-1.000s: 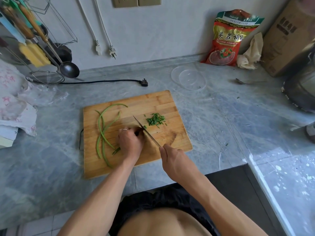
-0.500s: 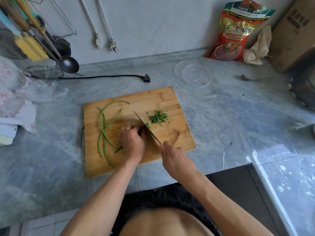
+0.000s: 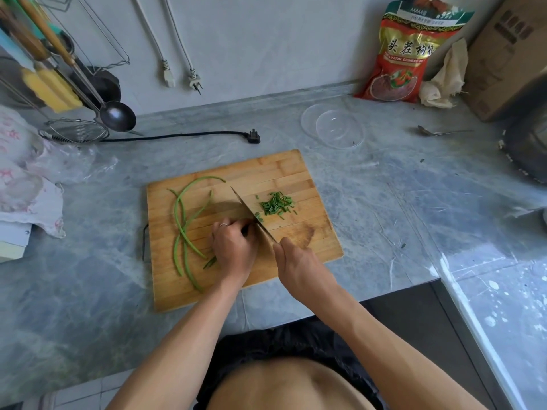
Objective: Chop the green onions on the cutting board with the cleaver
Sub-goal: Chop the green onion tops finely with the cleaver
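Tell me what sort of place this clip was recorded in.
Most likely a home kitchen: a wooden cutting board on a grey stone-look counter, a ladle hanging at the wall, and a food packet behind.

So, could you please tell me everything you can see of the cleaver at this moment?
The cleaver shows mostly as a thin metal blade seen from above, running diagonally across the wooden cutting board. Its handle is hidden inside the right hand, which grips it. The edge is down on the board between the left hand, whose curled fingers sit against the blade's side, and the pile of chopped green onions. A few green bits lie by the blade.
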